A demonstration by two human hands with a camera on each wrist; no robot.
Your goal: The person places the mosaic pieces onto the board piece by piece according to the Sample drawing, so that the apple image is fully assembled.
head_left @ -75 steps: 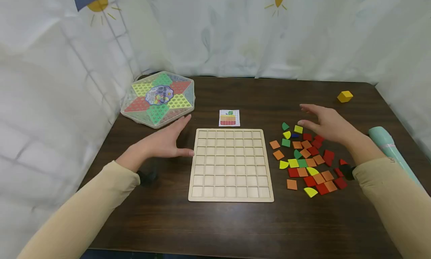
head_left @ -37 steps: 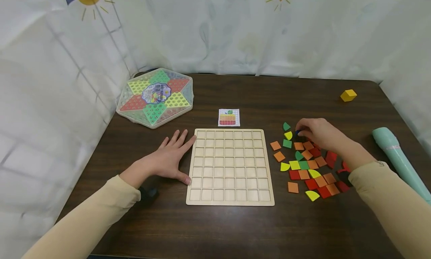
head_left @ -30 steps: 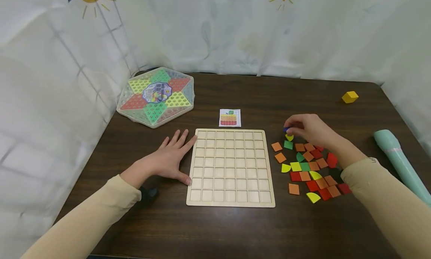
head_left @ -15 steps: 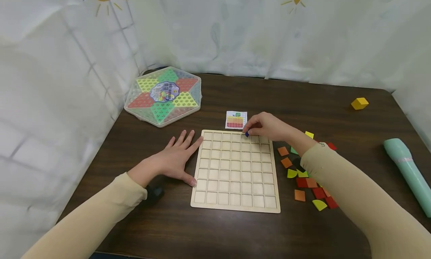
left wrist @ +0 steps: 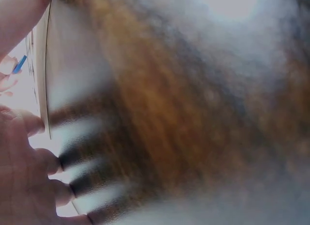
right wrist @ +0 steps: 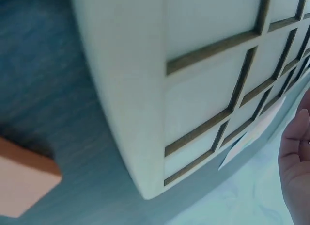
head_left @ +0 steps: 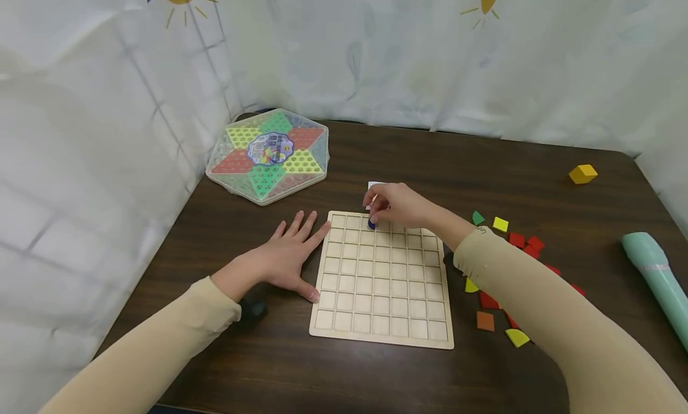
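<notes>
A wooden grid board with square cells lies in the middle of the table. My right hand pinches a small blue tile over the board's back row, left of its middle. In the left wrist view the blue tile shows thin and tilted between the fingertips. My left hand lies spread along the board's left side, thumb and index fingertip at its edge. A small printed picture card behind the board is mostly hidden by the right hand.
Loose red tiles, a yellow quarter-round tile and an orange tile lie to the right, partly under the right forearm. A hexagonal Chinese checkers box sits back left. At right are a yellow block and a mint-green cylinder.
My right hand picked up the blue tile from the loose pieces and carried it left to the board's back row. My left hand moved down and spread at the board's left edge.
</notes>
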